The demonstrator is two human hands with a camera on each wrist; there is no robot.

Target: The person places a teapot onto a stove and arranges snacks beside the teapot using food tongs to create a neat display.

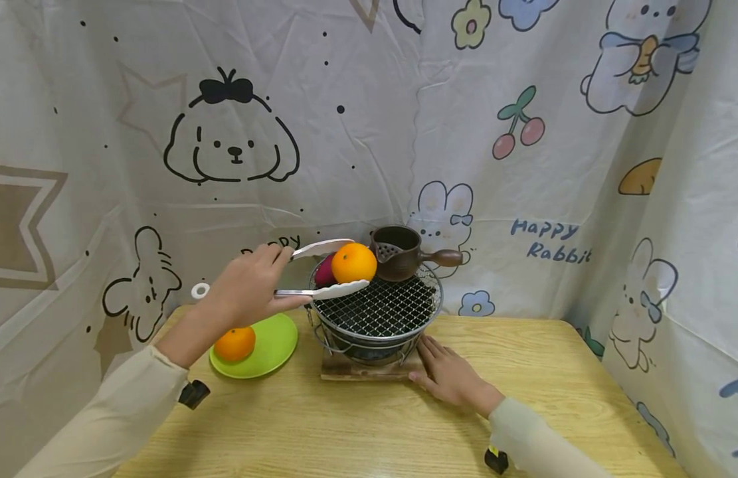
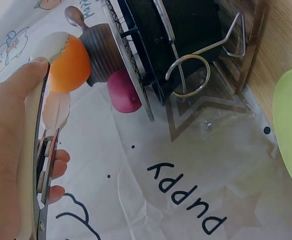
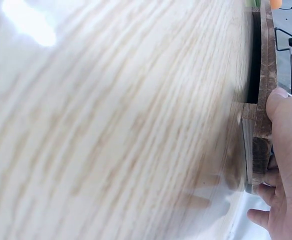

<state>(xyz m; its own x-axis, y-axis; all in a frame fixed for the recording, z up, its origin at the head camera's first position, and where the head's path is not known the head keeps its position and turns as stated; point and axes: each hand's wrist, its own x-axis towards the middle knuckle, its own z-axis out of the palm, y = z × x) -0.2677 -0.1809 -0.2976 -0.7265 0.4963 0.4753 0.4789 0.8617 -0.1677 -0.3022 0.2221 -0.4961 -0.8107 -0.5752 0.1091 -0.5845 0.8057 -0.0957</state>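
My left hand grips a pair of metal tongs with white scalloped tips. An orange sits between the tips, above the left part of a round wire-mesh grill. Behind it, a smooth magenta, rounded item rests at the grill's edge. A dark brown side-handled pot stands at the back of the mesh. The grill is on a wooden board. My right hand holds the board's front right corner, thumb on the front edge and fingers along the right side.
A green plate with another orange lies left of the grill, under my left forearm. The grill's wire loop handle juts out on the left. A printed cloth hangs close behind the wooden table.
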